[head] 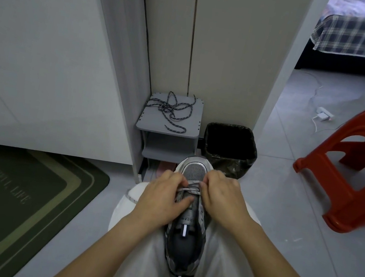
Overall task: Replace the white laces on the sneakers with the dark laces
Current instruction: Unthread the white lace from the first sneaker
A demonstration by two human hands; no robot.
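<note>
A green mat (10,194) lies left of the sneaker (186,223), which rests on the lap, toe away. The left hand (162,195) pinches the white lace (190,189) with curled fingers at the sneaker's left side; the right hand (224,197) pinches it opposite. Beyond the sneaker, dark laces (171,110) lie tangled on a shelf (191,120); a bin (231,144) and stool (351,178) stand right.

grey sneaker (187,221) on lap; dark laces (171,110) tangled
</note>
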